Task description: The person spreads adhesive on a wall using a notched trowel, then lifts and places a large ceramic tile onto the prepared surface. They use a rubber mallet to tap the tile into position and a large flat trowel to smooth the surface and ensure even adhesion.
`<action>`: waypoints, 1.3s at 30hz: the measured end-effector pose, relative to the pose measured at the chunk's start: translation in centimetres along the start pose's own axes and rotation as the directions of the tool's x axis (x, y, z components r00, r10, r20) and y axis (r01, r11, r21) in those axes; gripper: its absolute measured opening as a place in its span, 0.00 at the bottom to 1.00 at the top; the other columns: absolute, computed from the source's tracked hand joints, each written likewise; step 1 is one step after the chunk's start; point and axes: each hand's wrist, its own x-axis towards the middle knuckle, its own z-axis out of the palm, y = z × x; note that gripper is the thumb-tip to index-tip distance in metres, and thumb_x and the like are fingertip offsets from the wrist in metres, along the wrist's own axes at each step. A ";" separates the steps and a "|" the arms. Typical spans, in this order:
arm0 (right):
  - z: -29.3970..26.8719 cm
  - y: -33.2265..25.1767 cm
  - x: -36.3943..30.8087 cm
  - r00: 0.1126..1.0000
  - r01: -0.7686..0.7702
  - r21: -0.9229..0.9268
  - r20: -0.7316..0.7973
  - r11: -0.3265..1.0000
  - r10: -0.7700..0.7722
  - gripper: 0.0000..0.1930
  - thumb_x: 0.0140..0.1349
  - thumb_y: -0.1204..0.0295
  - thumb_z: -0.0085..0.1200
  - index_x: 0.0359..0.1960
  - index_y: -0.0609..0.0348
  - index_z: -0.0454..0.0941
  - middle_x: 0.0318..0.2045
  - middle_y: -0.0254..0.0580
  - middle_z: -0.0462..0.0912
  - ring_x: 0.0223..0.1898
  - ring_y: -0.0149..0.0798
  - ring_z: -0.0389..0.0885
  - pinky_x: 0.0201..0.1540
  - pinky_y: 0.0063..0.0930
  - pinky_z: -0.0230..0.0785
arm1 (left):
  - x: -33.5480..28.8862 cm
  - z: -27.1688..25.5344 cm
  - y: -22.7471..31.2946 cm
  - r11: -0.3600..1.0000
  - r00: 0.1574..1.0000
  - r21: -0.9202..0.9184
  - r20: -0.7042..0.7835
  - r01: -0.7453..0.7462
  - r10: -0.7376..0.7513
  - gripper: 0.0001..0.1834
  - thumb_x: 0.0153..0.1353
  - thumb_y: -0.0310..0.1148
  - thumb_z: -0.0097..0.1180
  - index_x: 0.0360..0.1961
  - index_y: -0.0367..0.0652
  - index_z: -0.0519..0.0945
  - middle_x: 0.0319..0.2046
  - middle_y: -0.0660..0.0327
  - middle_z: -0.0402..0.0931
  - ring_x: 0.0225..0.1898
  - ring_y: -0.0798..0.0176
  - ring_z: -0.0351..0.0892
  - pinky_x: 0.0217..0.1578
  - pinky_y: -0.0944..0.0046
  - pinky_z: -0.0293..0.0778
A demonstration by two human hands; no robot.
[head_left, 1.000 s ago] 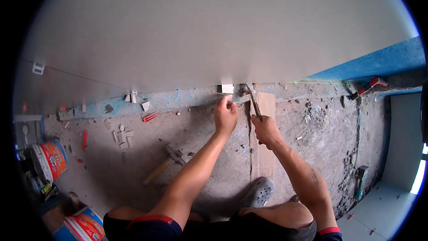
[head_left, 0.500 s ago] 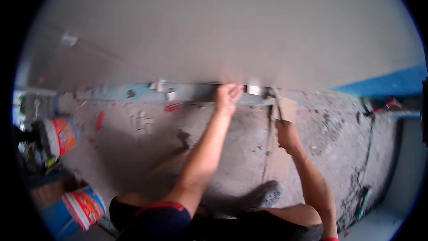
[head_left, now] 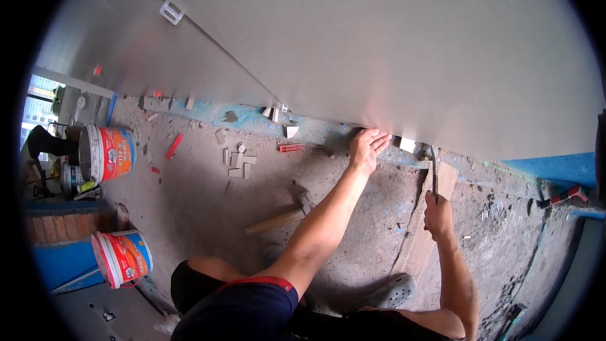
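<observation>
While my right hand (head_left: 437,216) stays wrapped round the metal bar (head_left: 435,173), my left hand (head_left: 363,153), fingers loosely extended, holding nothing I can see, has moved left of the white block (head_left: 407,144) to the panel (head_left: 385,57) ahead; both seem to work its lower edge.

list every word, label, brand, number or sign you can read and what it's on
Upper bucket: large print on its orange, white and blue label; I don't copy printed wording.
Lower bucket: print on its red, orange and blue label, not copied either; the finer lettering is too small to read.
Panel: no text that I can make out.
Bar in the right hand: none that I can make out.
</observation>
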 end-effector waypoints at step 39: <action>1.9 1.3 -0.3 0.993 0.002 -0.175 -0.120 0.985 -0.023 0.27 0.68 0.51 0.45 0.38 0.69 0.80 0.35 0.72 0.80 0.44 0.69 0.78 0.49 0.52 0.69 | -0.6 0.4 0.7 0.991 0.998 -0.119 -0.001 0.055 -0.056 0.16 0.64 0.33 0.51 0.47 0.31 0.71 0.48 0.38 0.76 0.54 0.40 0.77 0.59 0.46 0.73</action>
